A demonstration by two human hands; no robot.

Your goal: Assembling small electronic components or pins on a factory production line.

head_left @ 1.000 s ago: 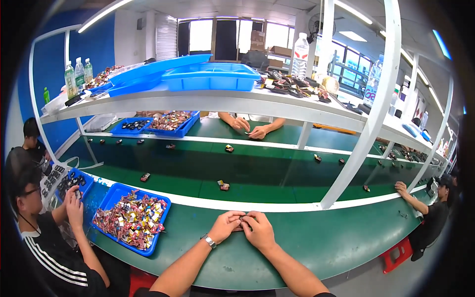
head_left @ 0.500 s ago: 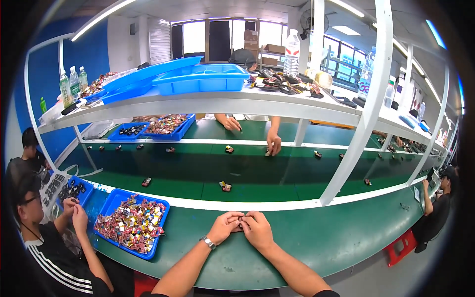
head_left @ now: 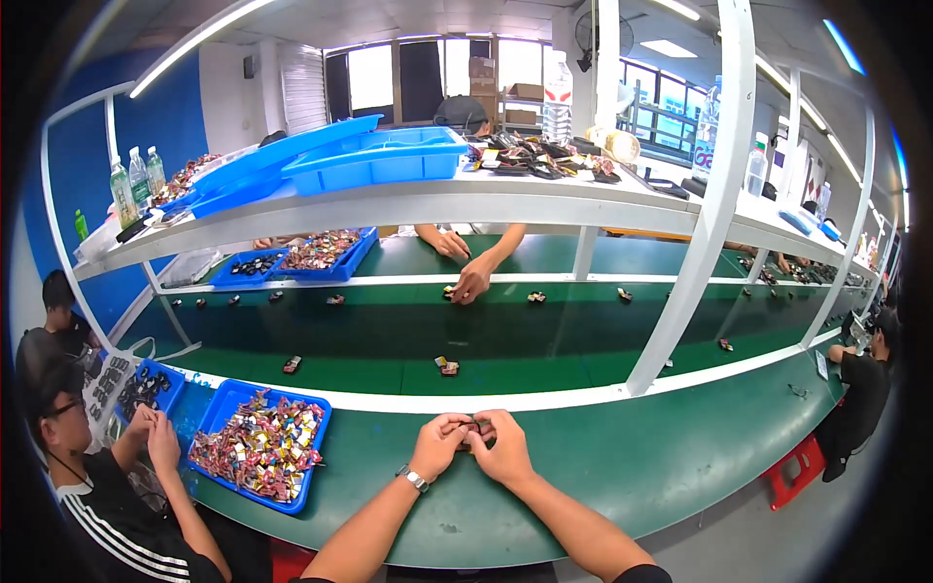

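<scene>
Over the green bench, my left hand point(head_left: 439, 447), with a metal-banded watch point(head_left: 413, 477) on its wrist, and my right hand point(head_left: 501, 450) meet at the fingertips. Between them they pinch a small dark part point(head_left: 473, 428) with a bit of red, mostly hidden by my fingers. To the left of my hands stands a blue tray point(head_left: 322, 416), heaped with small components point(head_left: 258, 447) in red, yellow and white. Beyond the white rail, small parts like a yellow-and-red one point(head_left: 446, 366) and a dark one point(head_left: 292, 364) lie on the green conveyor belt point(head_left: 389, 374).
A white post point(head_left: 695, 233) and a loaded shelf point(head_left: 544, 206) rise ahead. Across the belt, another person's hand point(head_left: 472, 280) reaches to a part. A co-worker point(head_left: 107, 486) sits close at left by a blue tray of black parts point(head_left: 146, 387); another person point(head_left: 865, 398) is at far right.
My hands stay together on the small part, fingers slightly shifted. Across the belt, the other person's hand has moved left to another part. The view has turned slightly.
</scene>
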